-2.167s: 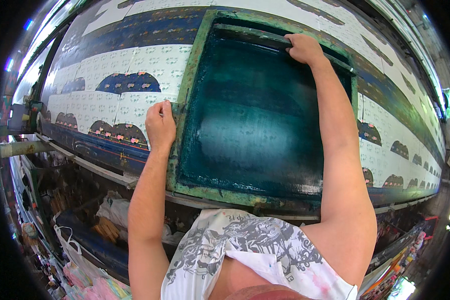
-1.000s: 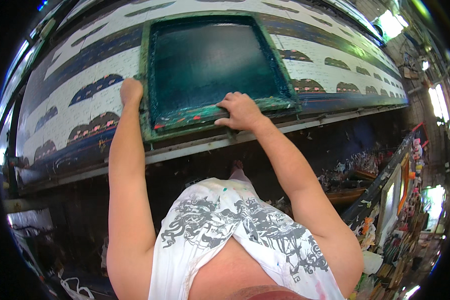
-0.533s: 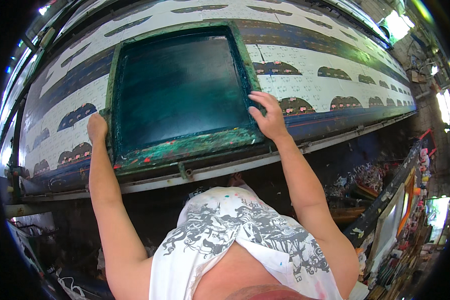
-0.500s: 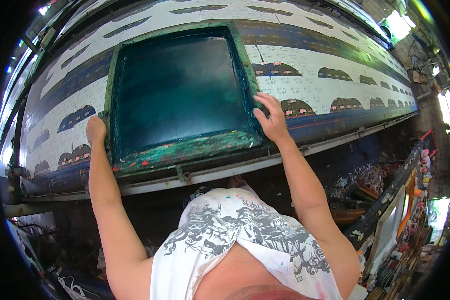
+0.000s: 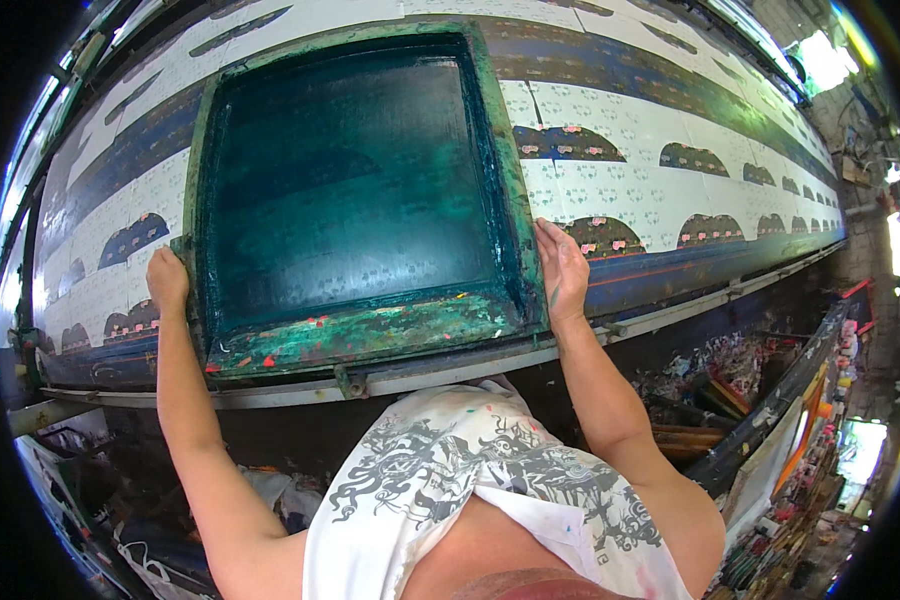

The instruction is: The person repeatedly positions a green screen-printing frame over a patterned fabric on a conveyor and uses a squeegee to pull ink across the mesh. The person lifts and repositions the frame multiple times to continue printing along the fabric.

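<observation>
A screen printing frame with green, paint-stained wooden sides and a dark teal mesh lies in front of me at the near edge of a long printing table. My left hand is closed at the frame's left side, by a small tab there; its fingertips are partly hidden. Along the right side rests my right hand, its fingers stretched out and touching the wood. Patterned white sheets with dark half-round shapes are on the table around the frame. Faint printed patterns show through the mesh.
A metal rail runs along the table's near edge, with a bolted bracket on it below the frame. To the lower right, a dark beam stands beside boards and a heap of scraps.
The frame sits lower and larger in view, and the sheet pattern shows more clearly through its mesh. My right hand's fingers have come together along the side; my left hand keeps its hold.
</observation>
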`<state>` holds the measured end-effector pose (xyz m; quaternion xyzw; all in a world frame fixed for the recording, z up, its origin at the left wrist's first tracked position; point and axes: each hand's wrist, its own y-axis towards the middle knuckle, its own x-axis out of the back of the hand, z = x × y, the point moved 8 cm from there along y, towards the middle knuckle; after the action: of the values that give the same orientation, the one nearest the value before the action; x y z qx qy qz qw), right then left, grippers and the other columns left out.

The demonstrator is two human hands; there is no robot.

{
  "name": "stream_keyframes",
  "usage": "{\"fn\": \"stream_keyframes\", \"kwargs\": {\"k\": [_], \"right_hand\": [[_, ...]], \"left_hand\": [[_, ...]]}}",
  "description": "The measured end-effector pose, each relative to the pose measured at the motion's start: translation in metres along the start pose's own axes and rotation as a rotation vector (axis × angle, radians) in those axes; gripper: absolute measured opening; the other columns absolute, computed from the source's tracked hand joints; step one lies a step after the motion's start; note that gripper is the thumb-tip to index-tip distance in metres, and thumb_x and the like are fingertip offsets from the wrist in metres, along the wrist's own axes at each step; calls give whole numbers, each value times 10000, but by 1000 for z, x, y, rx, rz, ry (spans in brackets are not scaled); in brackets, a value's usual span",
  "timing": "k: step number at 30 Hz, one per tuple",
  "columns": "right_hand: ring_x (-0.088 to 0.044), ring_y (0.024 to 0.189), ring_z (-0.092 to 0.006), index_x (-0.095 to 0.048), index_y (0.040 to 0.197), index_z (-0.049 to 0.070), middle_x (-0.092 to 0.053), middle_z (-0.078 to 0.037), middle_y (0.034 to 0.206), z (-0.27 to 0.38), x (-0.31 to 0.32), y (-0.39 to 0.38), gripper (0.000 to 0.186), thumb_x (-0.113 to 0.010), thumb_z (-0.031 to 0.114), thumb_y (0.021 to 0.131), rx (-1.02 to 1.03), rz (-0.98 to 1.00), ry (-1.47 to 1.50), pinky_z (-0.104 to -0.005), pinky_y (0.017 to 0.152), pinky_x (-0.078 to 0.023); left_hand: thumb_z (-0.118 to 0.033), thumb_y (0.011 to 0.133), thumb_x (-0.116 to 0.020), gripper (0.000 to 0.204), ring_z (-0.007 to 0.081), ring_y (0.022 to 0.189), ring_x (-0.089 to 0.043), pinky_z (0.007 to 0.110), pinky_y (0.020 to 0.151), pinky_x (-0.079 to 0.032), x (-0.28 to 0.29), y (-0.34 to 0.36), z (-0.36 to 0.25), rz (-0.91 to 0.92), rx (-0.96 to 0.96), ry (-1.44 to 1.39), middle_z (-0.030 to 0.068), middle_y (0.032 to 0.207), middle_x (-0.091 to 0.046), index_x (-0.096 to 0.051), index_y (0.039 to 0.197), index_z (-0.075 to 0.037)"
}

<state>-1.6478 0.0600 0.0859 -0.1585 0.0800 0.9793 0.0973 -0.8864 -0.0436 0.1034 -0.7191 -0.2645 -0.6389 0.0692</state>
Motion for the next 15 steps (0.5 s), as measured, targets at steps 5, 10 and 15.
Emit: {"fn": "stream_keyframes", "kwargs": {"k": [5,10,15], "right_hand": [[-559,1445,-366,-542,1490,-99,-558,-265,1570,8,9,-1,597,-557,386,1142,-86,-58,93,-458,1235,-422],[-603,1377,-334,-566,1497,-52,-593,-221,1554,42,-18,3,571,-556,384,1128,-99,-7,82,-461,1165,-468],[-588,1397,-334,-513,1540,-38,-548,-208,1601,71,-38,3,608,-560,402,1123,-122,85,176,-464,1192,-449]], "left_hand": [[-371,1139,-406,533,529,1196,-638,594,1028,-481,-26,10,12,25,-17,-110,330,1233,-712,-728,1154,53],[-352,1135,-419,539,519,1217,-626,552,1065,-475,-55,22,54,72,-113,-134,341,1248,-703,-708,1185,101],[-470,1142,-447,666,510,1028,-673,554,958,-499,-52,28,32,60,-74,-335,333,1049,-742,-735,1013,116]]}}
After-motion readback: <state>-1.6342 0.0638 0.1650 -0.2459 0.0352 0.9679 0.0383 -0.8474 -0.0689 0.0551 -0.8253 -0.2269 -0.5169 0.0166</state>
